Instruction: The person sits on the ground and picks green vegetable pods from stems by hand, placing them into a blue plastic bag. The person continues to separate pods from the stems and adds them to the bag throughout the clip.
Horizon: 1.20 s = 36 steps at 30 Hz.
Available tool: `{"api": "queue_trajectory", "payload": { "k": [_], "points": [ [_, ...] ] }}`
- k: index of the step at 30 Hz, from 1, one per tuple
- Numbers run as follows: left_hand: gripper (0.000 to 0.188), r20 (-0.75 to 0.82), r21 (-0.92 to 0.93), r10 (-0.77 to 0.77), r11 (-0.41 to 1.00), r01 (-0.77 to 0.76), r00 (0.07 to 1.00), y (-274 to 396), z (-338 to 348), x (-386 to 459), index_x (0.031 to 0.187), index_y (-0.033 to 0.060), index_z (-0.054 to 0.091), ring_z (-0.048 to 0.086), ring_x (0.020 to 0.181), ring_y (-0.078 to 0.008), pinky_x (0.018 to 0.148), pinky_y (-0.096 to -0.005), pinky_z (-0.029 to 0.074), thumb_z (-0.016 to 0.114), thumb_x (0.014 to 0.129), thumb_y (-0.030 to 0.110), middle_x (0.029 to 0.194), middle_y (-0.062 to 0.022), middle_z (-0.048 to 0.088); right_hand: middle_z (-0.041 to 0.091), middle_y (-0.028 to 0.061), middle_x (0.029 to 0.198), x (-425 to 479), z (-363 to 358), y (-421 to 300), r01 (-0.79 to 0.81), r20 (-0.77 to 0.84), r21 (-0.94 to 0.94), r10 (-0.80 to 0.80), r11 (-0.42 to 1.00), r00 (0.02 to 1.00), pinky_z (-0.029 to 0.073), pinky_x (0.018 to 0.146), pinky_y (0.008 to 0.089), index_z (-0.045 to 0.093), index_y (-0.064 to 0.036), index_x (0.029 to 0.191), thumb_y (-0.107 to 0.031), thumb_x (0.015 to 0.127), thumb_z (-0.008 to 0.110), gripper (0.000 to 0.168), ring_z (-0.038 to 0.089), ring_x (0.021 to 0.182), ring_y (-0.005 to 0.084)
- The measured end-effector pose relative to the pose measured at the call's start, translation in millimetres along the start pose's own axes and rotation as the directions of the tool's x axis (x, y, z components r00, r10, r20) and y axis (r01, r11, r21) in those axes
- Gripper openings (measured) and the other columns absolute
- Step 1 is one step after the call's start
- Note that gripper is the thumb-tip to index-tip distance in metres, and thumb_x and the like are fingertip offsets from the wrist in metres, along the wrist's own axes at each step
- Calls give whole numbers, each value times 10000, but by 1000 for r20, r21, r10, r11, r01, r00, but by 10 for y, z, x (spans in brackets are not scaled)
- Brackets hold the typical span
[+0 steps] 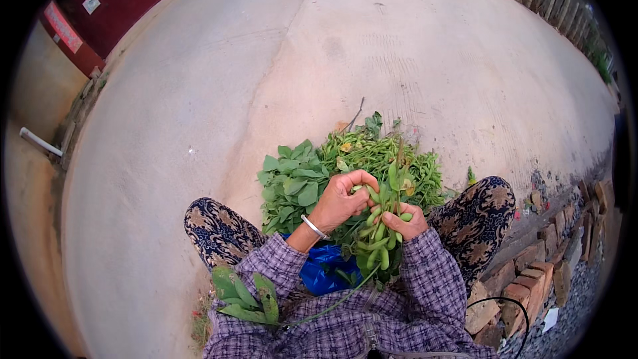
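Note:
My right hand [406,221] grips a leafy soybean stem [398,194] hung with green pods. My left hand [349,197], with a silver bangle at the wrist, has its fingers closed on a green soybean pod [373,194] beside that stem. More pods [379,249] dangle under my right hand. A long stalk runs down to large leaves [246,296] lying over my left sleeve. Below my hands a blue plastic bag [326,269] lies between my legs, partly hidden. In front lies a heap of picked soybean plants [413,159], with broad leaves [296,179] on its left side.
My knees, in patterned trousers [473,219], flank the heap. Stacked bricks [528,284], gravel [563,329] and a black cable [523,309] are at the lower right. Concrete pavement [209,85] stretches ahead, with a dark red door [112,5] at the upper left and a fence [558,7] at the upper right.

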<state>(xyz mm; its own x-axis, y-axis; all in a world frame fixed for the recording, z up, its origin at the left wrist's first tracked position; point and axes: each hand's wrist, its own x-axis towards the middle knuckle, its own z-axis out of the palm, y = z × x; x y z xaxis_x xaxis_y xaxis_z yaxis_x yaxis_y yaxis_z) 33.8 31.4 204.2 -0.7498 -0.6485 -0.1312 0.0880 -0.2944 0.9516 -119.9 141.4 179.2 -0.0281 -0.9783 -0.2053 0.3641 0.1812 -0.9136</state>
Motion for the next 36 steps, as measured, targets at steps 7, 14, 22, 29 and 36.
{"api": "queue_trajectory", "payload": {
  "k": [7, 14, 22, 29, 36],
  "points": [
    [207, -113, -86, 7, 996, -17, 994, -75, -59, -16, 981, -26, 595, 336, 485, -14, 417, -158, 260, 511, 889, 140, 707, 3, 536, 650, 96, 879, 69, 2, -28, 75, -286, 41, -61, 996, 956, 507, 697, 261, 626, 26, 947, -162, 823, 620, 226, 613, 767, 120],
    [224, 19, -31, -129, 991, 129, 992, -45, -38, -60, 935, -14, 612, 324, 461, -15, 399, -177, 247, 589, 849, 192, 606, 44, 459, 645, 109, 919, 76, -26, 48, 69, -357, 97, -30, 993, 934, 506, 714, 236, 617, 44, 962, -138, 804, 643, 243, 613, 816, 119],
    [141, -131, 127, 19, 992, -2, 991, -40, 111, -63, 900, 19, 587, 356, 475, -8, 411, -166, 257, 584, 850, 151, 608, 32, 496, 637, 47, 836, 74, 1, 88, 15, -327, -3, -15, 1000, 945, 468, 675, 209, 626, 0, 944, -192, 815, 632, 231, 577, 748, 75],
    [146, -23, 151, 78, 986, -74, 997, -16, 164, -69, 920, 18, 578, 421, 522, -21, 443, -165, 310, 567, 866, 154, 659, 9, 527, 647, 47, 792, 69, 34, 82, -47, -422, -157, -24, 986, 906, 471, 598, 224, 649, 11, 894, -247, 752, 706, 300, 577, 680, 77],
    [123, 116, 253, 104, 959, -131, 988, 135, 101, -59, 890, 20, 583, 413, 523, -20, 441, -179, 322, 572, 853, 137, 690, 6, 536, 616, 36, 706, 90, -80, 157, -30, -292, 60, 46, 998, 955, 433, 582, 244, 655, -3, 839, -272, 800, 655, 272, 552, 662, 84]
  ]
}}
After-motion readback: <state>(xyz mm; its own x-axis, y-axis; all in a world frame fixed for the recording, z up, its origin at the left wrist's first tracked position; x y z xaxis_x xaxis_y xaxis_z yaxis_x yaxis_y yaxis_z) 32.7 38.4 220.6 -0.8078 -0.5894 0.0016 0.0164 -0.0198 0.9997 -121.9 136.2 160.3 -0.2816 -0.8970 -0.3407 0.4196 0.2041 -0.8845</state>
